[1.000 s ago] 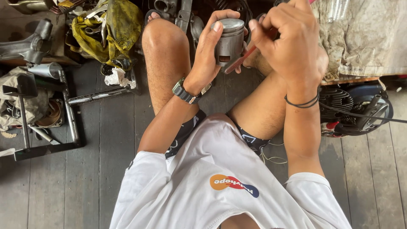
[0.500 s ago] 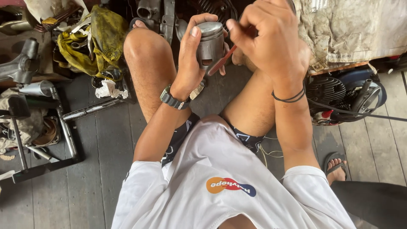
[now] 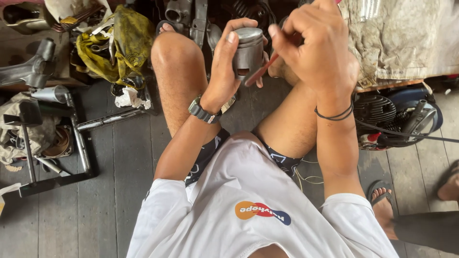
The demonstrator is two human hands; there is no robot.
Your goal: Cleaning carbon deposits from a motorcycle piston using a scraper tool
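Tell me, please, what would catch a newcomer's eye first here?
At top centre, the left hand grips a grey metal piston upright, above the knees. The right hand beside it holds a thin red tool to the piston's side opening. A yellow rag lies among metal parts at upper left.

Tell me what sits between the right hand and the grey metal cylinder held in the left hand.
In the head view, a thin red tool bridges the gap: the right hand grips it, and its tip reaches the side opening of the grey metal cylinder held by the left hand.
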